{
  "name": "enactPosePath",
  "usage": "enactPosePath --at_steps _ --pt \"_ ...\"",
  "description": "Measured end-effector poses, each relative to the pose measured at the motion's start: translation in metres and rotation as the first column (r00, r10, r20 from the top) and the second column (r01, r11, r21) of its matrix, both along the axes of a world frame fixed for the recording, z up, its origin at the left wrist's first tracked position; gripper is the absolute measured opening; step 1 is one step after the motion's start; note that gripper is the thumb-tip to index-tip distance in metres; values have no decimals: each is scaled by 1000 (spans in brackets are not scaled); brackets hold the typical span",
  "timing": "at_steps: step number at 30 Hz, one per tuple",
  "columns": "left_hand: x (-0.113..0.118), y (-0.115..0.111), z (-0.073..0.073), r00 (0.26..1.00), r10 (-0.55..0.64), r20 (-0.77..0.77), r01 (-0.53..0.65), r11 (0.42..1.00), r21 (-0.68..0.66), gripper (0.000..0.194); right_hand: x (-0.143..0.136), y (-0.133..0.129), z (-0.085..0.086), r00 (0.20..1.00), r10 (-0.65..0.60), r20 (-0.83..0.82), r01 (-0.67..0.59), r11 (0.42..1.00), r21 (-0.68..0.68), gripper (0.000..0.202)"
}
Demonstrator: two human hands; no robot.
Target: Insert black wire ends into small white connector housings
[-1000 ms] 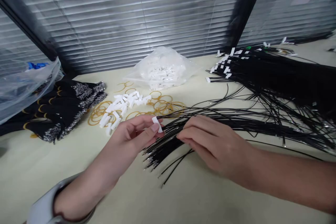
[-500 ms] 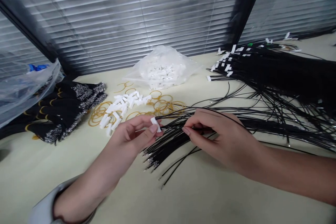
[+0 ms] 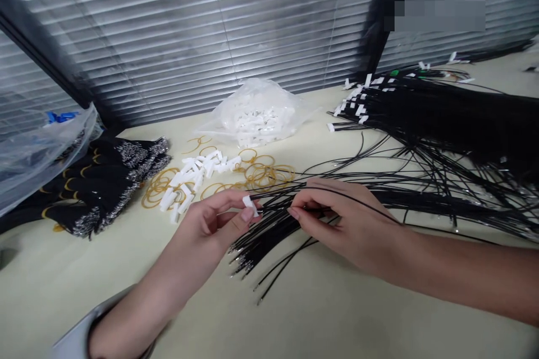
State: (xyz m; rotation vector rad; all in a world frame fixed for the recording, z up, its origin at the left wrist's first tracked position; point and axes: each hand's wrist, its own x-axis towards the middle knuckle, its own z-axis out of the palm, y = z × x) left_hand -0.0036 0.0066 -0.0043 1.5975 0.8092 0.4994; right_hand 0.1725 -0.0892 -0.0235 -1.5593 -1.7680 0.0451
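Between the thumb and fingers of my left hand (image 3: 219, 221) is a small white connector housing (image 3: 250, 205). A black wire (image 3: 337, 191) runs from the housing's upper end to the right, passing over my right hand (image 3: 337, 216). My right thumb and forefinger are pinched on another thin black wire, its tip close to the housing; whether it sits inside cannot be made out. Under both hands lies a bundle of loose black wires (image 3: 269, 241) with bare metal terminals at their left ends.
White housings (image 3: 197, 171) lie among yellow rubber bands (image 3: 269, 173). Behind them sits a clear bag of housings (image 3: 261, 115). Banded wire bundles (image 3: 105, 179) are at left beside a plastic bag (image 3: 42, 151). Wires with white housings (image 3: 442, 112) are heaped at right. Window blinds (image 3: 210, 39) stand behind.
The right fingers have shifted slightly left, nearer the housing. My left hand keeps its hold on the housing. The whole view has tilted a little.
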Motion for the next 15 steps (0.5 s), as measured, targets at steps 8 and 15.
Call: enactPosePath --at_steps 8,15 --pt "1 0 2 1000 -2 -25 3 999 43 12 0 0 1 1000 7 13 -7 1000 -21 15" --pt "3 -4 3 998 -34 -43 40 991 128 8 -1 -1 3 998 34 -44 -37 998 -57 14"
